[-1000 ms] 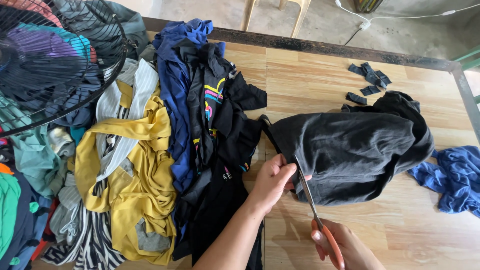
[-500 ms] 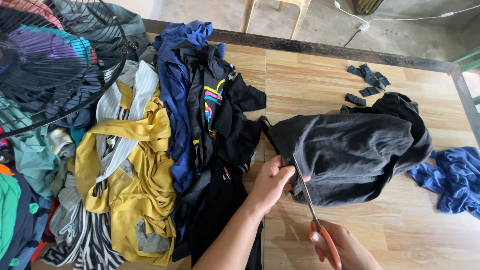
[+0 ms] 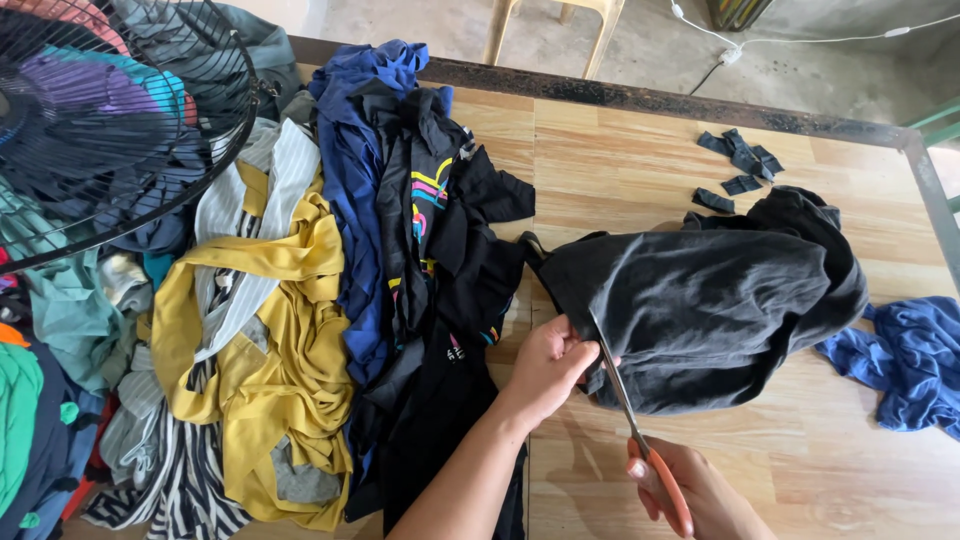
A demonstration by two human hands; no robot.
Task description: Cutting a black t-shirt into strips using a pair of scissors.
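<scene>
Gripping the orange plastic handles of a pair of scissors, the right hand sits at the bottom edge of the view, its fingers closed round the loops. The long steel blades run up and slightly leftward from that hand, so the tool's long axis lies nearly along the person's line of sight, with the tips pointing away from the body and into the near left edge of a dark grey, crumpled cotton garment. How far the blades are parted cannot be told, since the cloth hides their far ends.

Just left of the blades, the left hand pinches the garment's edge between thumb and curled fingers, closed firmly on the fabric and holding it beside the cut line. The garment itself spreads rightward from the two hands across the pale wooden plank table, its long axis running left to right.

Beyond it, near the table's far right corner, lie several small dark fabric offcuts. A bunched blue cloth rests at the right edge, just beside the grey garment. To the left of the hands lies a heap of black printed shirts, then a royal blue garment, a mustard yellow shirt and striped cloth. A black wire fan guard fills the upper left corner.
</scene>
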